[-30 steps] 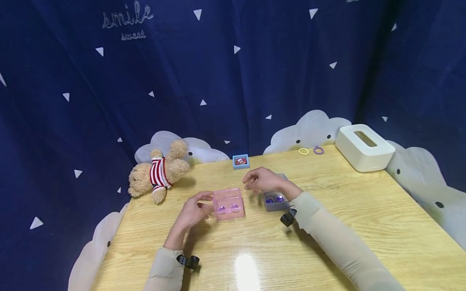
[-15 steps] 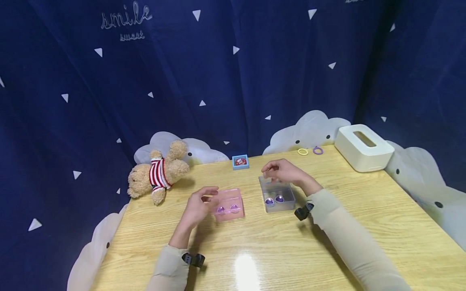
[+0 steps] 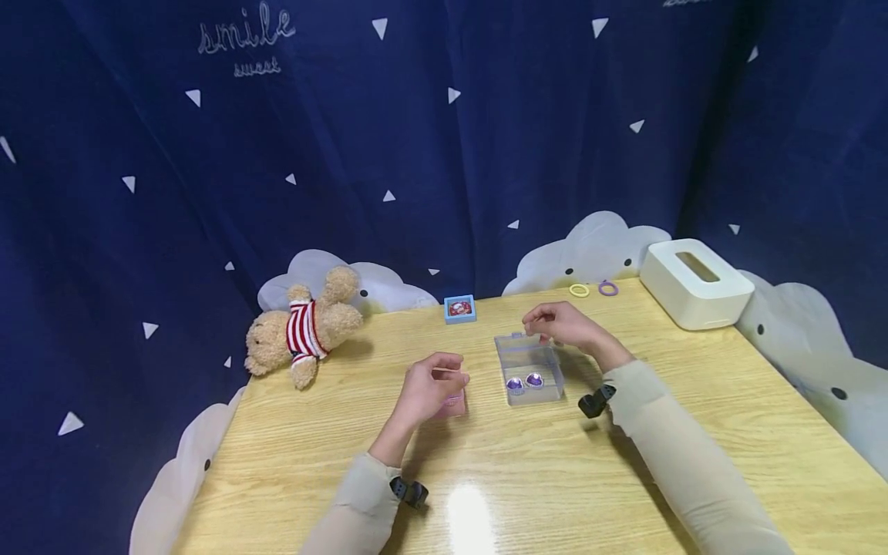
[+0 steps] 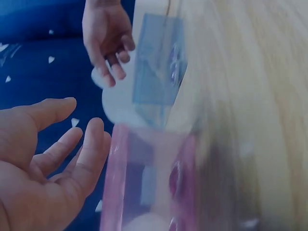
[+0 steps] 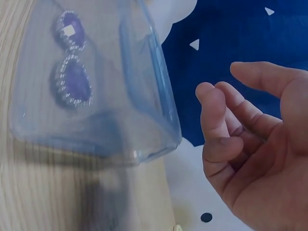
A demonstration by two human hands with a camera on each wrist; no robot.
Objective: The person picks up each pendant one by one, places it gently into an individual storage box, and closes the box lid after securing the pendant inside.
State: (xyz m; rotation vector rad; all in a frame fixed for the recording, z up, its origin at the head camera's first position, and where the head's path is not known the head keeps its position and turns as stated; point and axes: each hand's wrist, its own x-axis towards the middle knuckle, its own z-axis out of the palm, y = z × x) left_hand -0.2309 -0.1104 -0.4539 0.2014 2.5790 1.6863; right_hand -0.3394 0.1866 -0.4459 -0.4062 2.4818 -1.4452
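In the head view my left hand (image 3: 430, 385) is over a small clear pink box (image 3: 455, 408) and hides most of it. The left wrist view shows that hand's fingers apart, holding nothing, with the box beside them and purple gem-like pieces (image 4: 177, 180) inside. To the right lies a clear bluish box (image 3: 513, 354), a small tab showing at its far edge. Two purple gems with bright, beaded rims (image 5: 74, 82) sit in it. My right hand (image 3: 565, 324) hovers by that box's far right corner, fingers loosely bent with nothing between them.
A teddy bear (image 3: 303, 327) in a striped shirt lies at the back left. Along the back edge are a small blue framed box (image 3: 460, 309), a yellow ring (image 3: 579, 290) and a purple ring (image 3: 607, 288). A white tissue box (image 3: 708, 301) stands at the right.
My left hand has moved right, from the pink box's left side to over it. My right hand has moved right and back, uncovering the bluish box.
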